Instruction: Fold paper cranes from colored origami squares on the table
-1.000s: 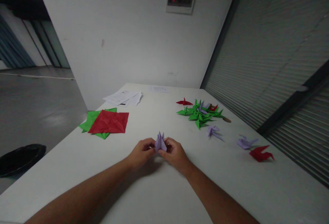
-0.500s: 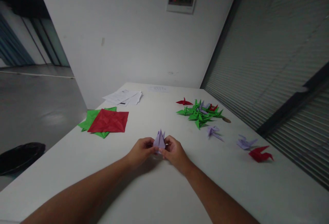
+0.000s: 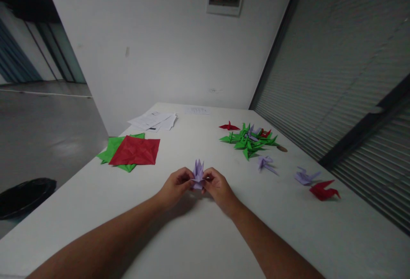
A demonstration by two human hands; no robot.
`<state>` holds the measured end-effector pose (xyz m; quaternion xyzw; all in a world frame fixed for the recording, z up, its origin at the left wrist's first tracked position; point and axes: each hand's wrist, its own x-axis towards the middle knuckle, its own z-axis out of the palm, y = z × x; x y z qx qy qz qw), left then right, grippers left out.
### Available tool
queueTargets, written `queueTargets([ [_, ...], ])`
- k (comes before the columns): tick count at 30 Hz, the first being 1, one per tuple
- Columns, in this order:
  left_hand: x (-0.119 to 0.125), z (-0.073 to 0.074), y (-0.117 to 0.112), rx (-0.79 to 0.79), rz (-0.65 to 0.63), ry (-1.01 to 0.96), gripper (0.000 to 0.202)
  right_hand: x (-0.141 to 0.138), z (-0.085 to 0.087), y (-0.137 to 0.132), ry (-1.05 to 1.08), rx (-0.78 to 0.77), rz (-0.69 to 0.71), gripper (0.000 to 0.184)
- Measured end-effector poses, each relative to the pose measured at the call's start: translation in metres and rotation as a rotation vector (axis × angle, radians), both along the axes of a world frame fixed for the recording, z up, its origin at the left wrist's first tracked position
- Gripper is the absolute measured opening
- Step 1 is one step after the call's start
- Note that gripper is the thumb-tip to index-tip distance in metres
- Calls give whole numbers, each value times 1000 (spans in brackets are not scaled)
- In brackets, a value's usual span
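Over on the left of the white table (image 3: pixel 96 210) sits a red sheet (image 3: pixel 136 151) lying on top of green sheets (image 3: pixel 110 153), with white papers (image 3: pixel 153 121) farther back. Now to the middle: the left hand (image 3: pixel 174 187) pinches the lilac paper fold (image 3: pixel 197 173) from one side, fingertips closed on its lower edge, and the right hand (image 3: pixel 219 187) pinches it from the other, both gripping the same small piece just above the table in front of the person. To do this fold well, I'd say keep the two pinches level and close together, press the crease along the centre line, and don't crush those thin points. And look at the piece: pale lilac, narrow, several slim pointed flaps standing upright like a little crown, base hidden between the fingers. Sliding right, a heap of green folded cranes (image 3: pixel 248 142) with red and lilac ones mixed in, then a lilac crane (image 3: pixel 265 163) on its own, another lilac crane (image 3: pixel 306 177) further along, and a red crane (image 3: pixel 323 190) nearest the shuttered wall.
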<state>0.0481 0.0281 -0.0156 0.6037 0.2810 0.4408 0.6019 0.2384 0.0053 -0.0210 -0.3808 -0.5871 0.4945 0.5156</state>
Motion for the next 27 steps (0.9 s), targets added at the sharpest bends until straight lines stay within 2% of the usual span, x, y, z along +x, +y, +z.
queueTargets([
  [10, 0, 0, -1, -91, 15, -46, 21, 5, 5, -4, -35, 43, 0, 11],
  [16, 0, -2, 0, -42, 57, 3, 32, 6, 14, -7, -137, 139, -2, 22],
  [19, 2, -3, 0, -10, 50, -19, 36, 4, 7, -5, -185, 198, -57, 22],
  [23, 2, -5, 0, 10, 53, -68, 41, 2, -5, -1, -113, 176, -87, 24],
  [27, 2, -8, 2, 62, 65, -32, 39, 2, -7, -1, -78, 171, -79, 29],
])
